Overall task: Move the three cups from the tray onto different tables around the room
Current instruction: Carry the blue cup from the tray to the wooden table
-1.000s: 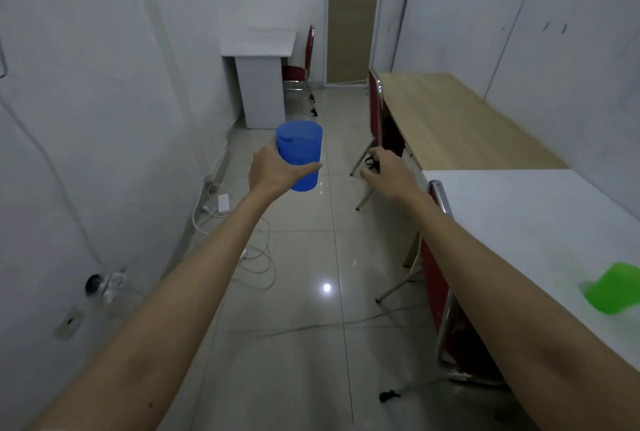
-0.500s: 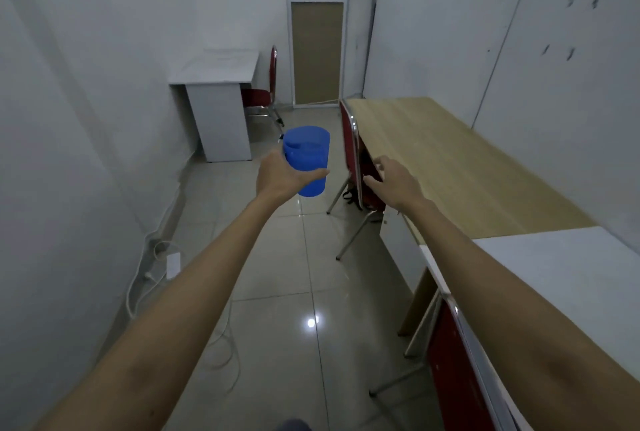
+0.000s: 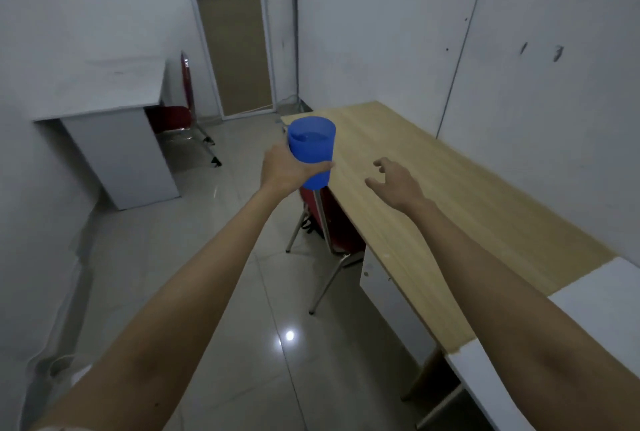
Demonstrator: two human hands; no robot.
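My left hand (image 3: 283,171) grips a blue plastic cup (image 3: 311,150) upright, held in the air just at the left edge of a long wooden table (image 3: 450,195). Over that table's top hovers my right hand (image 3: 394,181), fingers spread and holding nothing. The tray and the other cups are out of view.
A red chair (image 3: 329,222) with metal legs is tucked under the wooden table below the cup. A white table (image 3: 595,299) adjoins the wooden one at the near right. A white desk (image 3: 104,91) and another red chair (image 3: 183,98) stand at the far left by a door (image 3: 235,49).
I have walked forward and turned right; the wooden table is now close under my hands. The green cup on the white table has left the view. The blue cup stays in my left hand.
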